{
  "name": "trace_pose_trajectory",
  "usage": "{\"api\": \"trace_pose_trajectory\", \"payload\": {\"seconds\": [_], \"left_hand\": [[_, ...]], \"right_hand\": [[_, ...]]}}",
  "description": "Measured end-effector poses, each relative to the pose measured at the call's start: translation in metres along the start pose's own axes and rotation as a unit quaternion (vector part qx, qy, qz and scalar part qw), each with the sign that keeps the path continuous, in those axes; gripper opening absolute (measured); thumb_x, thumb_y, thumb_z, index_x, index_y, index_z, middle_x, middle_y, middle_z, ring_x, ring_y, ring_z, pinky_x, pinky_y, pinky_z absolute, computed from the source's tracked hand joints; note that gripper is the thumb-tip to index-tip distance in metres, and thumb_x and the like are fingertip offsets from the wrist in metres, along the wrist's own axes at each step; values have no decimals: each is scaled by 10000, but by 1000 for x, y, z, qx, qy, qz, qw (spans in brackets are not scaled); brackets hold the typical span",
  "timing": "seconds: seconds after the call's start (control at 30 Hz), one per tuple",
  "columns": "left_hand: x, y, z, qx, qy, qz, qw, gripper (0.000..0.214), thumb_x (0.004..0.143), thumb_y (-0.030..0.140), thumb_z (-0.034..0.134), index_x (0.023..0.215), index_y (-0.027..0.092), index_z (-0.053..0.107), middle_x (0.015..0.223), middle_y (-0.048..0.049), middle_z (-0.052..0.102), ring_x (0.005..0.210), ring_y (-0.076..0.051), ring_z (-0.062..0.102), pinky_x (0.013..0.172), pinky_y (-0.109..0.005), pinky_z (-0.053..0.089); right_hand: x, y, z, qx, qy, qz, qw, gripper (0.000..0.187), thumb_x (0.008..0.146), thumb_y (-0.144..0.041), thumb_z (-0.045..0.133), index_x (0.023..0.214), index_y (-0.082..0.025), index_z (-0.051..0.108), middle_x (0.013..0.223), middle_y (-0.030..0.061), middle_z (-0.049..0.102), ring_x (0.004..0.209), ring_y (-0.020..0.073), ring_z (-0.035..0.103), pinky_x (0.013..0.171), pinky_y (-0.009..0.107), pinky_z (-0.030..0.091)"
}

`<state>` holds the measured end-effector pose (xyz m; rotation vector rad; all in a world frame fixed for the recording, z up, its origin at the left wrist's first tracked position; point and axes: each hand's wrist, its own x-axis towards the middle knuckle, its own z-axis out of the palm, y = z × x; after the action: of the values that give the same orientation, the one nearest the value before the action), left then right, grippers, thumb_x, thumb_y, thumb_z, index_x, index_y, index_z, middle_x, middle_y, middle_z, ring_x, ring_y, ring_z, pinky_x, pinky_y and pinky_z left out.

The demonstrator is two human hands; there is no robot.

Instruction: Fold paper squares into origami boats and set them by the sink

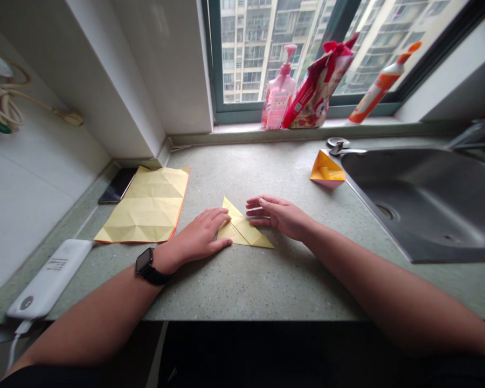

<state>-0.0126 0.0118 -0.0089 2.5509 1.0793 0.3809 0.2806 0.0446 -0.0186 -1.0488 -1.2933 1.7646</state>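
Note:
A yellow paper folded into a triangle [246, 231] lies on the speckled countertop [267, 280] in front of me. My left hand [202, 237] rests flat on the triangle's left part, fingers stretched out and together. My right hand [277, 214] lies at the triangle's right upper edge, its fingertips touching the paper, fingers extended. Neither hand grips anything. A black smartwatch [147, 265] sits on my left wrist.
A creased yellow sheet [149, 207] with an orange edge lies at left, a dark phone [117, 186] beyond it. A white power bank [50, 277] sits near the front left edge. A folded orange paper piece [326, 170] stands beside the steel sink [428, 205]. Bottles [278, 91] and a red bag [319, 86] line the windowsill.

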Motion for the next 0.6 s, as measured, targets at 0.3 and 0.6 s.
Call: {"api": "trace_pose_trajectory", "payload": {"seconds": [0.3, 0.6], "left_hand": [[0, 1, -1, 1, -4, -1, 1000, 514, 1038, 451, 712, 1469, 200, 584, 1644, -175, 555, 1554, -346, 499, 1308, -545, 417], [0, 0, 2, -10, 6, 3, 1000, 492, 1027, 403, 745, 1461, 225, 598, 1670, -161, 527, 1582, -340, 480, 1331, -556, 408]], "right_hand": [[1, -1, 1, 20, 9, 10, 1000, 228, 1070, -407, 670, 1172, -229, 770, 1279, 138, 763, 1211, 268, 738, 1124, 514, 633], [-1, -1, -2, -7, -11, 22, 1000, 309, 930, -345, 845, 1209, -244, 760, 1301, 125, 733, 1126, 257, 761, 984, 458, 706]]}}
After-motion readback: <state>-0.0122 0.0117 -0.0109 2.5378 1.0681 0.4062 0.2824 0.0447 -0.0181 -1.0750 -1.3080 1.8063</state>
